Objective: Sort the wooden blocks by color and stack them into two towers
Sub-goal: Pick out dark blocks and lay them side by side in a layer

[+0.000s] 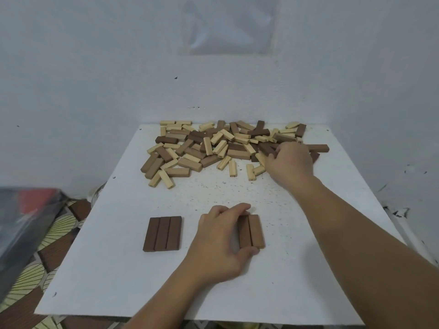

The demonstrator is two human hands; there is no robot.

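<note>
A loose pile of wooden blocks, dark brown, mid brown and pale, covers the far part of the white board. Three dark brown blocks lie side by side as a flat row at the near left. Right of them lie mid-brown blocks side by side; my left hand grips them between fingers at the far end and thumb at the near end, covering their left part. My right hand reaches into the pile's right side, fingers curled round a dark brown block.
The board ends at a white wall behind the pile. A dark object with a red patch lies at the left, over a patterned floor. A lone dark block lies at the pile's right edge.
</note>
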